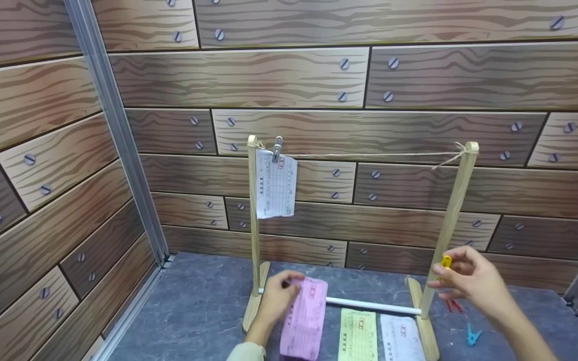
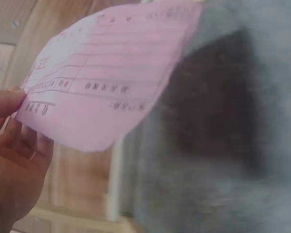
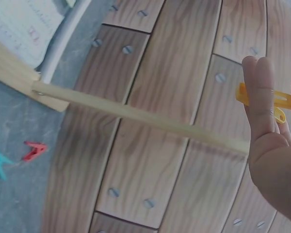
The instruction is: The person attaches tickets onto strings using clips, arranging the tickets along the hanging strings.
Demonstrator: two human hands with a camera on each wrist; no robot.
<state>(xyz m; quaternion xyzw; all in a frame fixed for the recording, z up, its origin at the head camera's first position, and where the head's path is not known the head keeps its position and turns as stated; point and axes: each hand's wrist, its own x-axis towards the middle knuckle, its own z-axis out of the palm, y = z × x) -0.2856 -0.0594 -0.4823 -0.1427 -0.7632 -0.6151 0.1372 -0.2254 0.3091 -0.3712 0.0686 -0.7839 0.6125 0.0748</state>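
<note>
My left hand (image 1: 278,300) pinches a pink printed slip (image 1: 305,321) by its upper left corner. In the left wrist view the slip (image 2: 106,73) is raised off the table and slightly bowed, its shadow below. Beside the right post, my right hand (image 1: 479,288) holds a yellow clothespin (image 1: 446,261) between thumb and fingers. The right wrist view shows the clothespin (image 3: 281,99) partly covered by the fingers. Above, a white slip (image 1: 276,188) hangs from a string (image 1: 369,155) at its left end, held by a metal clip (image 1: 277,149).
The string spans two wooden posts (image 1: 452,220) joined low down by a white rod (image 1: 374,305). A green slip (image 1: 358,333) and another white slip (image 1: 400,338) lie in front of the rod. Blue (image 1: 472,335) and red (image 1: 452,305) clothespins lie at right. Wood-patterned walls surround the table.
</note>
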